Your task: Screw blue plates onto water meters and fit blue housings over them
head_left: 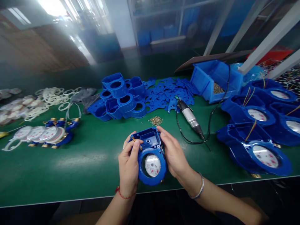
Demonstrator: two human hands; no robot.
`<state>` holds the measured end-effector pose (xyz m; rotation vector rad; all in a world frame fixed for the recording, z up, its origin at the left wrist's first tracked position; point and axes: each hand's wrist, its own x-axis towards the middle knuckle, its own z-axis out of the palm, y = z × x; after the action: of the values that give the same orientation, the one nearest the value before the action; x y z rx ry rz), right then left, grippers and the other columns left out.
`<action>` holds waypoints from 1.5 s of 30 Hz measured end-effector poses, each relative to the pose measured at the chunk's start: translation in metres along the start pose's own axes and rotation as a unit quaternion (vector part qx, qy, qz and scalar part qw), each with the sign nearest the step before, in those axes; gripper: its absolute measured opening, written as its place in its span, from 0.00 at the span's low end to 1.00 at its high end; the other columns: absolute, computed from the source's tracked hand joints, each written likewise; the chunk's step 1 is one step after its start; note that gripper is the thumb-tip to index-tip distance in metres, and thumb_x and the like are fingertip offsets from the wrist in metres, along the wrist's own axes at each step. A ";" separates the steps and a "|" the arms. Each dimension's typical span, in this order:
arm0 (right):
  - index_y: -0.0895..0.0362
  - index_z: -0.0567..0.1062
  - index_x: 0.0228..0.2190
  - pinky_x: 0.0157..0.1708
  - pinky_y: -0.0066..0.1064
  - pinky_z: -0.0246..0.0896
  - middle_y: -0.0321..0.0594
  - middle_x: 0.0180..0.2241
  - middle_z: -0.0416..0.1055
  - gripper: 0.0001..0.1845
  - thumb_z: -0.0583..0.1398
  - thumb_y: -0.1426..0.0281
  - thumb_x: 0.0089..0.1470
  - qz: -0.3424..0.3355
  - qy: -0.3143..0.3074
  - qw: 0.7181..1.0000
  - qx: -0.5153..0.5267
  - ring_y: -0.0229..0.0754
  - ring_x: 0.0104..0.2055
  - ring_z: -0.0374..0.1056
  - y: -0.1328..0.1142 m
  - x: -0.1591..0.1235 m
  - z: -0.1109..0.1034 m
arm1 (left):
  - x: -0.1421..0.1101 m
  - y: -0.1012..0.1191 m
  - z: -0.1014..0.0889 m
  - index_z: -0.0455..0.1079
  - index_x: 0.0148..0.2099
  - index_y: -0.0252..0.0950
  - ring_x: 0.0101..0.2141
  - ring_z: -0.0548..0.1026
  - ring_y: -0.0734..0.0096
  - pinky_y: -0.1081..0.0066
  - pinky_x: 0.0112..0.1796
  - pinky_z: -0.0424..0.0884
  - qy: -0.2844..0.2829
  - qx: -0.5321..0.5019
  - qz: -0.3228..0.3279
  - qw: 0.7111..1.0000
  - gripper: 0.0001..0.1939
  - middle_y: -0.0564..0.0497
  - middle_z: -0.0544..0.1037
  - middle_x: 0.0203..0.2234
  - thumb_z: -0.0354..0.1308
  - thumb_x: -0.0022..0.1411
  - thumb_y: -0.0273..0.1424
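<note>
A blue water meter housing is held between my two hands near the front edge of the green table. Its round opening shows a white meter dial, and its box-shaped compartment faces up, away from me. My left hand grips the left side, thumb and fingers closed at thin yellow-brown wires by the compartment's corner. Wrapped along the right side of the housing is my right hand; its fingertips are partly hidden. Just beyond the housing lies a small pile of brass screws.
A corded electric screwdriver lies right of centre. Behind are stacked blue housings, flat blue plates and a blue bin containing screws. Wired meters crowd the right; bare meters and white rings lie left.
</note>
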<state>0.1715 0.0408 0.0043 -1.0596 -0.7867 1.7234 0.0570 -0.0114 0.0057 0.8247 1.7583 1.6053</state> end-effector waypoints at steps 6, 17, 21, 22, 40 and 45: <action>0.53 0.74 0.40 0.55 0.46 0.56 0.41 0.44 0.73 0.17 0.56 0.73 0.46 -0.138 -0.052 0.971 -0.186 0.48 0.51 0.66 0.012 -0.013 -0.058 | 0.000 -0.013 0.002 0.74 0.32 0.35 0.53 0.68 0.57 0.63 0.51 0.65 0.038 -0.112 -0.053 0.992 0.15 0.44 0.72 0.52 0.61 0.57 0.43; 0.49 0.50 0.62 0.59 0.56 0.52 0.51 0.61 0.57 0.52 0.68 0.70 0.41 -0.163 -0.202 0.882 -0.392 0.59 0.61 0.56 0.041 -0.026 -0.089 | 0.003 0.001 0.009 0.75 0.30 0.35 0.41 0.74 0.64 0.71 0.39 0.71 0.106 -0.258 -0.165 0.946 0.15 0.47 0.77 0.43 0.67 0.48 0.42; 0.47 0.46 0.63 0.59 0.59 0.48 0.51 0.61 0.56 0.53 0.68 0.68 0.42 -0.177 -0.193 0.883 -0.388 0.60 0.62 0.55 0.052 -0.026 -0.089 | 0.004 0.001 0.008 0.75 0.29 0.35 0.43 0.73 0.66 0.73 0.39 0.71 0.097 -0.279 -0.173 0.940 0.14 0.47 0.75 0.46 0.67 0.50 0.41; 0.47 0.46 0.63 0.59 0.59 0.49 0.50 0.61 0.56 0.53 0.68 0.68 0.43 -0.180 -0.193 0.881 -0.392 0.60 0.62 0.55 0.053 -0.026 -0.089 | 0.005 -0.001 0.007 0.75 0.29 0.35 0.41 0.74 0.68 0.73 0.38 0.71 0.095 -0.281 -0.171 0.939 0.14 0.48 0.76 0.46 0.67 0.50 0.42; 0.48 0.59 0.59 0.62 0.51 0.43 0.40 0.64 0.52 0.29 0.54 0.55 0.58 -0.167 -0.032 0.953 -0.250 0.52 0.65 0.47 0.021 0.003 -0.056 | 0.005 -0.015 0.004 0.73 0.30 0.38 0.52 0.67 0.62 0.66 0.50 0.61 -0.047 -0.018 0.013 0.999 0.14 0.47 0.73 0.44 0.55 0.63 0.38; 0.52 0.66 0.55 0.63 0.48 0.45 0.41 0.61 0.58 0.30 0.58 0.52 0.53 -0.026 -0.022 0.985 -0.169 0.50 0.64 0.51 0.017 0.016 -0.024 | 0.007 -0.018 0.005 0.70 0.28 0.37 0.51 0.68 0.61 0.64 0.50 0.61 -0.050 0.001 0.029 0.998 0.13 0.47 0.72 0.45 0.57 0.61 0.38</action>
<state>0.1836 0.0508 -0.0250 -1.2179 -1.1546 1.6074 0.0556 -0.0036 -0.0128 0.9481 1.6803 1.5716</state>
